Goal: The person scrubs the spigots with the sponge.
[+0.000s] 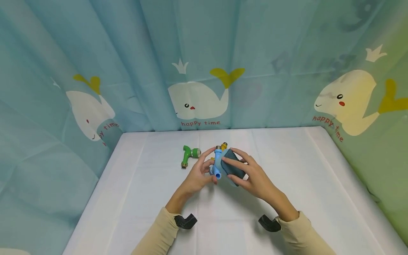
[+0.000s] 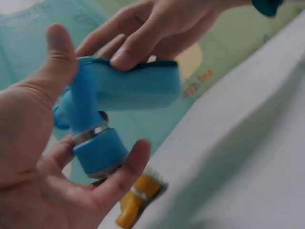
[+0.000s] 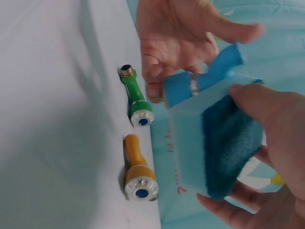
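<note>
Blue branched tap (image 1: 218, 158), squarish fuzzy-faced block (image 3: 230, 145)

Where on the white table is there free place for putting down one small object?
The white table is bare between its right edge and the right hand, and between its left edge and the green tap. Another patch lies between the sleeves. Crowded: the middle, where the left hand, blue tap, sponge and yellow tap gather.

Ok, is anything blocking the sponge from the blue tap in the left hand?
Nothing visible does: the sponge, held by the right hand, appears right against the blue tap. The yellow tap lies on the table, not between them.
</note>
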Motion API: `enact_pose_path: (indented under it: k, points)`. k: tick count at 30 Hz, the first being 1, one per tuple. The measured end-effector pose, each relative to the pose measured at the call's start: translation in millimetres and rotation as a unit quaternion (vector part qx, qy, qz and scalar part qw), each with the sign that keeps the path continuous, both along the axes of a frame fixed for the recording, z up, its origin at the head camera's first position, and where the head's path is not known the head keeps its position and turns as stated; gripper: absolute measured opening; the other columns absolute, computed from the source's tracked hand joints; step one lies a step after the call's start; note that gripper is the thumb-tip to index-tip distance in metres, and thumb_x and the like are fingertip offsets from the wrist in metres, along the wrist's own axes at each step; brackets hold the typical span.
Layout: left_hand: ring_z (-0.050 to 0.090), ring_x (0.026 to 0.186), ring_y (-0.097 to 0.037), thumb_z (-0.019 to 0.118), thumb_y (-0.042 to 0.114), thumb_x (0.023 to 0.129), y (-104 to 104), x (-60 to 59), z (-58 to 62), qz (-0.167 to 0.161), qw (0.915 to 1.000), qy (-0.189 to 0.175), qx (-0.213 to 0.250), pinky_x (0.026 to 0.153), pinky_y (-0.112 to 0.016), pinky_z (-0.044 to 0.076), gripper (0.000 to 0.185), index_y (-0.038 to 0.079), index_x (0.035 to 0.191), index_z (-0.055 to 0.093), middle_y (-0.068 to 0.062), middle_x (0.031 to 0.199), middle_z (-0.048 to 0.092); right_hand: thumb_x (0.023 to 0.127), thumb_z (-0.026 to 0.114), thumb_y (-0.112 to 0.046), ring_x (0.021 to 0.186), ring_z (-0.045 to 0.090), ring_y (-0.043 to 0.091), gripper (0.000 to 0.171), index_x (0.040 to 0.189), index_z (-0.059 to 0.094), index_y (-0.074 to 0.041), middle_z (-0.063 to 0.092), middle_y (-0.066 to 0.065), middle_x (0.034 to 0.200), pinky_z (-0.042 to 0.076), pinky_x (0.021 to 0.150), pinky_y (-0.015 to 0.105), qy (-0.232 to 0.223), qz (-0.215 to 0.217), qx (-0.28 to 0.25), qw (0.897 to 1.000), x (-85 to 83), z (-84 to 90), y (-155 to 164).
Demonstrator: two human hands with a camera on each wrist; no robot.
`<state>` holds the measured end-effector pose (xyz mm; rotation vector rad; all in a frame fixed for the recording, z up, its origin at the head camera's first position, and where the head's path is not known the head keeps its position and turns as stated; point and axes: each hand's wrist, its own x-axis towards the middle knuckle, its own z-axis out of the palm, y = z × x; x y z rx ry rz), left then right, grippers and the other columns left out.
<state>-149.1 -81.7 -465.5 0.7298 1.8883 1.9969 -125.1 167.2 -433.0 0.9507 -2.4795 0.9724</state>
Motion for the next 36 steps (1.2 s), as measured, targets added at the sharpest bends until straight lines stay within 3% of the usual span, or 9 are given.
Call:
enact_pose_path:
  k: [3, 7, 9, 13, 16, 20, 26, 33, 36]
  points:
    - [0.065, 0.107, -0.038, 0.084, 0.037, 0.082, -2, 0.8, -2.4, -0.016, 0.9998, -0.006, -0.013, 0.094, -0.038, 0.050, 0.103, 0.031, 0.164, 0.022, -0.013, 0.130, 0.064, 0.088, 0.084, -0.018, 0.123, 0.056, 0.031, 0.059, 0.143, 0.063, -0.024, 0.042, 0.011, 0.158, 0.055, 0.077, 0.039, -0.016, 0.006, 0.005, 1.000, 3.3, -1.0, 2]
    - [0.069, 0.098, -0.045, 0.076, 0.001, 0.092, -3, 2.3, -4.2, -0.012, 0.9998, -0.011, -0.014, 0.085, -0.045, 0.061, 0.092, 0.029, 0.163, 0.025, -0.019, 0.130, 0.065, 0.086, 0.085, -0.015, 0.119, 0.059, 0.030, 0.060, 0.142, 0.064, -0.022, 0.043, 0.012, 0.157, 0.057, 0.074, 0.038, -0.011, 0.010, -0.014, 1.000, 2.7, 0.8, 4]
    - [0.072, 0.093, -0.041, 0.070, -0.005, 0.094, -2, 2.8, -3.1, 0.006, 0.9997, 0.002, -0.023, 0.078, -0.047, 0.063, 0.088, 0.030, 0.163, 0.028, -0.020, 0.129, 0.067, 0.086, 0.085, -0.014, 0.115, 0.060, 0.030, 0.061, 0.142, 0.064, -0.022, 0.042, 0.012, 0.157, 0.058, 0.072, 0.036, -0.005, 0.011, -0.026, 1.000, 1.7, 1.9, 4]
    - [0.074, 0.097, -0.026, 0.074, -0.003, 0.092, -1, 3.0, 1.5, 0.060, 0.9942, 0.049, -0.075, 0.083, -0.044, 0.062, 0.088, 0.036, 0.160, 0.034, -0.013, 0.130, 0.069, 0.087, 0.084, -0.013, 0.121, 0.058, 0.033, 0.060, 0.143, 0.063, -0.022, 0.041, 0.012, 0.158, 0.058, 0.077, 0.040, -0.020, 0.024, -0.021, 0.999, 2.6, 2.4, 6]
    - [0.074, 0.103, -0.026, 0.077, -0.002, 0.089, -1, 3.1, 3.2, 0.083, 0.9914, 0.052, -0.087, 0.087, -0.040, 0.061, 0.088, 0.035, 0.159, 0.037, -0.014, 0.131, 0.068, 0.087, 0.084, -0.013, 0.130, 0.053, 0.037, 0.059, 0.142, 0.064, -0.023, 0.042, 0.012, 0.158, 0.058, 0.084, 0.047, -0.031, 0.033, -0.002, 0.999, 4.6, 3.1, 9]
    - [0.071, 0.110, -0.027, 0.080, -0.001, 0.087, 0, 4.0, 6.3, 0.096, 0.9896, 0.051, -0.094, 0.087, -0.035, 0.060, 0.088, 0.034, 0.158, 0.040, -0.016, 0.130, 0.068, 0.087, 0.084, -0.014, 0.133, 0.052, 0.033, 0.059, 0.142, 0.063, -0.023, 0.042, 0.009, 0.158, 0.058, 0.085, 0.046, -0.031, 0.036, -0.020, 0.999, 4.3, 7.3, 9]
    - [0.068, 0.118, -0.021, 0.081, -0.004, 0.085, 0, 4.5, 7.1, 0.106, 0.9764, 0.134, -0.132, 0.100, -0.038, 0.055, 0.087, 0.026, 0.157, 0.043, -0.009, 0.122, 0.073, 0.089, 0.082, -0.016, 0.128, 0.053, 0.031, 0.057, 0.142, 0.063, -0.024, 0.042, 0.011, 0.158, 0.056, 0.085, 0.043, -0.017, 0.055, 0.014, 0.998, 5.3, 12.7, 9]
    - [0.070, 0.113, -0.026, 0.082, -0.006, 0.082, -1, 5.0, 7.1, 0.113, 0.9789, 0.104, -0.135, 0.091, -0.032, 0.059, 0.089, 0.025, 0.156, 0.045, -0.014, 0.125, 0.071, 0.087, 0.083, -0.013, 0.121, 0.058, 0.028, 0.059, 0.142, 0.064, -0.022, 0.043, 0.011, 0.157, 0.057, 0.080, 0.039, -0.018, 0.059, -0.011, 0.998, 9.0, 17.4, 9]
    - [0.070, 0.112, -0.028, 0.084, -0.006, 0.080, -1, 4.8, 7.1, 0.124, 0.9790, 0.090, -0.134, 0.086, -0.033, 0.060, 0.090, 0.025, 0.155, 0.047, -0.017, 0.127, 0.069, 0.089, 0.082, -0.017, 0.125, 0.056, 0.031, 0.057, 0.142, 0.063, -0.025, 0.043, 0.010, 0.156, 0.058, 0.080, 0.038, -0.022, 0.071, 0.014, 0.997, 11.7, 16.5, 8]
